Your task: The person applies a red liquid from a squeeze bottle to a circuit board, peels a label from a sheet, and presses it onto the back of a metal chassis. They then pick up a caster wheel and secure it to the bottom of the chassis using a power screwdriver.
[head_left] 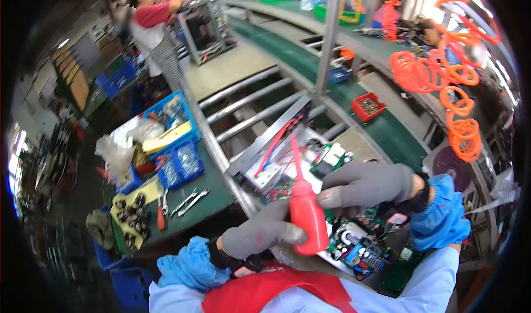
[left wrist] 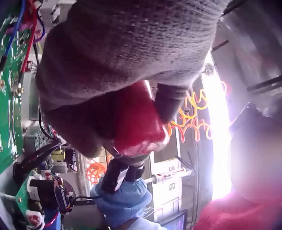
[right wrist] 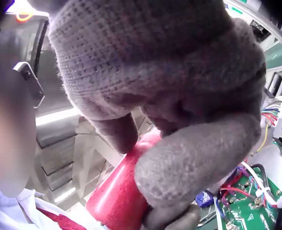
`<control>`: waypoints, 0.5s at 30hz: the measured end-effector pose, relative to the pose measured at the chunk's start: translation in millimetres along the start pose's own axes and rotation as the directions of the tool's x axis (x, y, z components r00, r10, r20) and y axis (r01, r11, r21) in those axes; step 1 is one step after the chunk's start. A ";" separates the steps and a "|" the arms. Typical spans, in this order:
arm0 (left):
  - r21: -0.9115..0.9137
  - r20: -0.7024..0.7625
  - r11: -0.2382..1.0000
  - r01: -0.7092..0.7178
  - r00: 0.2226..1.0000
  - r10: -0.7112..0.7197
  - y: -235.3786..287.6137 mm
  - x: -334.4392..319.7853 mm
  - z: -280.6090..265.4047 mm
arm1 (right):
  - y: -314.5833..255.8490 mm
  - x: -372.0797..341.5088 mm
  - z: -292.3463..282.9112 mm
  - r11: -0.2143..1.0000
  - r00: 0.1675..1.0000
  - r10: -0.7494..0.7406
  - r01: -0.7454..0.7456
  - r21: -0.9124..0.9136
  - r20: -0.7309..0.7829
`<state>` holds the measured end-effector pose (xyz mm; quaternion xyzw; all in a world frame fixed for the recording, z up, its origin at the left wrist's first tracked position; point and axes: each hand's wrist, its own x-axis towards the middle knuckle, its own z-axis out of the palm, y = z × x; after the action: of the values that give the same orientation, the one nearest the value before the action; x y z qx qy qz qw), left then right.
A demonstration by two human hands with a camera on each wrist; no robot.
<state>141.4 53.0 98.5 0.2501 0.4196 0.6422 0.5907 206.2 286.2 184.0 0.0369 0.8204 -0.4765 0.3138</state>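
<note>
The bottle (head_left: 310, 219) is held near the boards (head_left: 359, 249); its long axis runs from base, toward the apron (head_left: 271, 293), to nozzle (head_left: 297, 161), pointing away. Left hand (head_left: 260, 233): fingers curled round the lower part. Right hand (head_left: 368, 186), nearer the nozzle: fingers pinch the upper part.

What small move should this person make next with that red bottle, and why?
Perhaps the right hand should twist the nozzle to snug it on the red bottle: the left hand holds the bottle's lower part, the right its upper part, near the nozzle.
</note>
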 end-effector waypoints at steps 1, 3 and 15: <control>0.045 0.016 0.998 0.052 0.998 -0.053 5.4 -15.6 -3.6 | 5.3 3.5 -2.1 0.999 0.999 -0.043 0.043 0.009 0.020; 0.077 -0.099 0.981 -0.179 0.977 0.186 8.4 -38.7 -11.8 | -1.0 3.9 -5.6 0.987 0.986 -0.032 0.057 0.150 -0.162; 0.591 -0.800 0.435 0.679 0.427 0.421 -71.4 -97.2 -355.1 | 36.3 90.1 -43.5 0.943 0.790 0.020 0.188 0.273 -0.613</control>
<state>-92.3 -131.2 -129.8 0.0959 0.9494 0.2809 0.1028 126.3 319.5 122.1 0.2012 0.7897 -0.5795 0.0018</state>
